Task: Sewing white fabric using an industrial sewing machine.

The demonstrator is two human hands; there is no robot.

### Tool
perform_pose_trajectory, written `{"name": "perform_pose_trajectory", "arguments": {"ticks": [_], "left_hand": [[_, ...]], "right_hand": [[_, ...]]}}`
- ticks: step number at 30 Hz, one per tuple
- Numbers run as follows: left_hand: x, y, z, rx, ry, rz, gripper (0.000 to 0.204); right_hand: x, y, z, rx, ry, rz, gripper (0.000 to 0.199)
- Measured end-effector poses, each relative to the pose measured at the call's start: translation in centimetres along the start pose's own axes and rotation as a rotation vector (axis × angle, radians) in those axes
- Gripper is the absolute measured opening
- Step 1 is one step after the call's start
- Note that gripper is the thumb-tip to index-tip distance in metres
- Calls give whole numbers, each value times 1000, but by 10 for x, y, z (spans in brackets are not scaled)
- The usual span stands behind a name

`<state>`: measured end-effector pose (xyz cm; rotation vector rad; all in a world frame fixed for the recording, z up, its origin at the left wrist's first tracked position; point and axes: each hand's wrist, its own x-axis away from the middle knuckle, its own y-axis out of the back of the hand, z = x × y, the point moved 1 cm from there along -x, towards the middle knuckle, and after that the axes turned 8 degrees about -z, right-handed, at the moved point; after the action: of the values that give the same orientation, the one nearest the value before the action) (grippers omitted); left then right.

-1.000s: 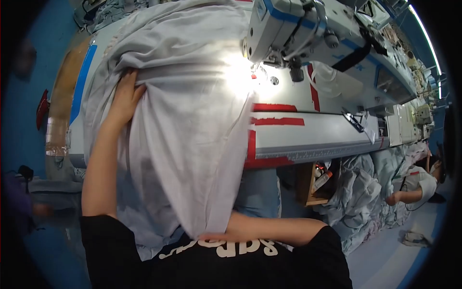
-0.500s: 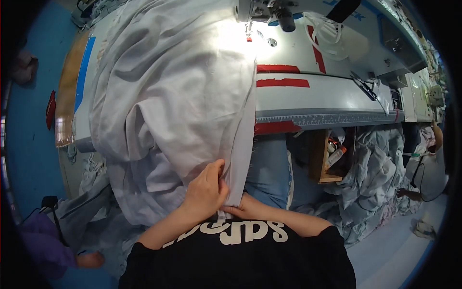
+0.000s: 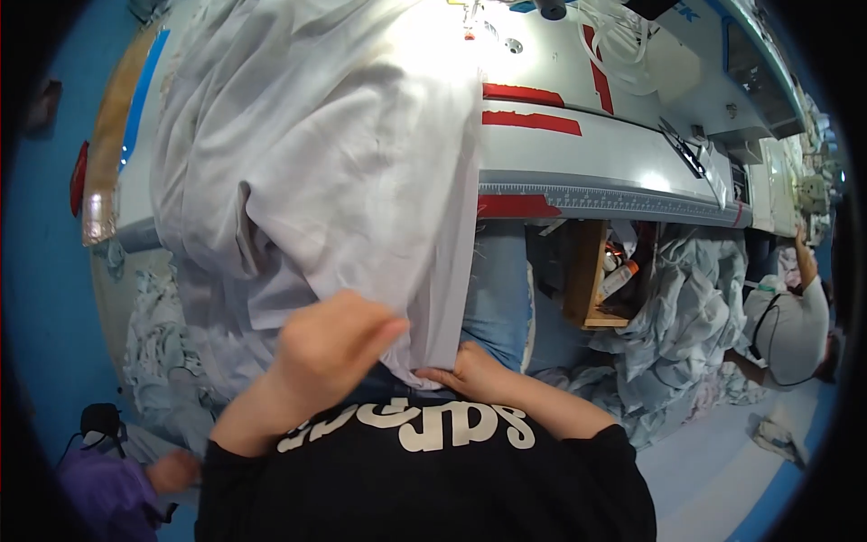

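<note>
Blue floor (image 3: 45, 298) far L in head view; white sewing table (image 3: 596, 154) across upper half, w/ red tape strips (image 3: 533, 122), a ruler (image 3: 623, 197) along its front edge & bright light near the machine's needle area. Sewing machine (image 3: 754, 90) at upper R, partly cut off. Pale grey cloth (image 3: 361, 208) lies over L/centre of table & hangs off the front edge to wearer's lap, bunched at bottom. R hand (image 3: 470, 369) is closed on cloth's lower end, right by black shirt (image 3: 424, 488). L hand (image 3: 334, 339) is blurred, fingers curled, in front of lower cloth; can't tell if it pinches or touches any. Blue jeans (image 3: 497, 280) show just R of cloth. Under table, R side: wooden drawer (image 3: 587, 271) w/ orange-capped bottle (image 3: 619, 282), then garment heap (image 3: 691, 298). Co-worker in white top (image 3: 786, 334) far R; another in purple (image 3: 104, 492), lower L.
</note>
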<state>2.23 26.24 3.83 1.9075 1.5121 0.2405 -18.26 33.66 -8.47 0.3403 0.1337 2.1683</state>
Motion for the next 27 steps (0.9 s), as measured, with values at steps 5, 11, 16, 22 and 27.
{"name": "perform_pose_trajectory", "arguments": {"ticks": [5, 11, 16, 22, 27], "left_hand": [[12, -58, 6, -274, -240, 285, 19], [11, -83, 20, -265, -132, 401, 19], [-9, -70, 14, -187, -79, 666, 15], [-141, -40, 45, -77, 162, 99, 8], [-273, -45, 140, -488, -134, -452, 40]], "right_hand": [[7, -8, -15, 144, 162, -106, 17], [-5, 22, 18, 565, 211, 278, 9], [-38, 108, 54, 674, 716, -361, 13], [-74, 104, 28, 525, 772, -232, 22], [-77, 114, 30, 609, 699, -156, 17]]}}
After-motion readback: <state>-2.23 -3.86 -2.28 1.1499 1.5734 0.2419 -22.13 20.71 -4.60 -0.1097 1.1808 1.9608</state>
